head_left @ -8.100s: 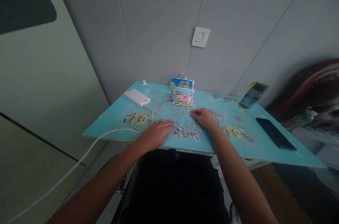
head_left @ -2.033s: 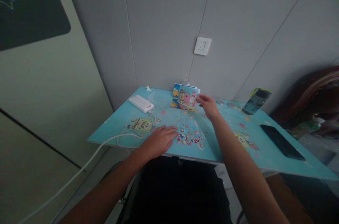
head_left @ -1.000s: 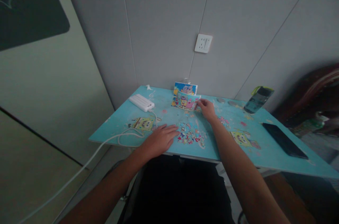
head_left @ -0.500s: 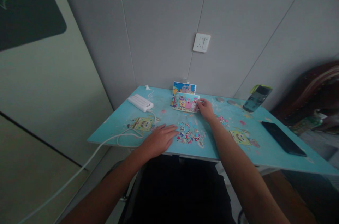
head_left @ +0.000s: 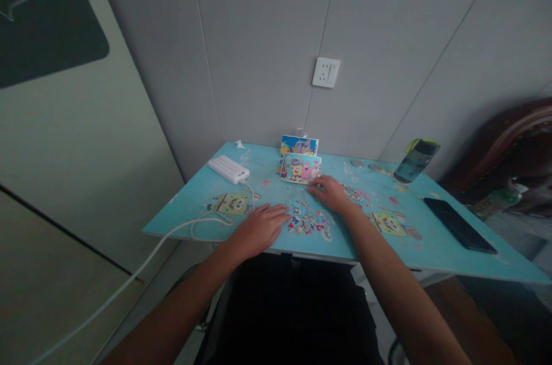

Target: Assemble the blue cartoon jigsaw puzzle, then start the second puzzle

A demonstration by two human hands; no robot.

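Observation:
My left hand [head_left: 264, 228] lies flat on the blue table, fingers stretched out at the left side of a pile of small puzzle pieces [head_left: 308, 221]. Behind the pile, a cartoon picture card [head_left: 301, 168] leans upright against a second, bluer picture card [head_left: 299, 144]. My right hand [head_left: 330, 192] is low in front of the first card's lower right corner. Its fingertips are drawn together; whatever may be between them is too small to make out. More puzzle pieces [head_left: 357, 195] lie right of that hand, partly behind it.
A white power bank [head_left: 228, 169] with a white cable [head_left: 161, 242] rests on the left of the table [head_left: 190, 198]. To the right are a dark water bottle [head_left: 416, 160] and a black tablet-like slab [head_left: 458, 225]. The wall with a socket [head_left: 326, 72] stands behind.
My right hand has left the right edge of the front picture card and come down toward me, near the card's bottom corner. The card still stands. My left hand has stayed in place.

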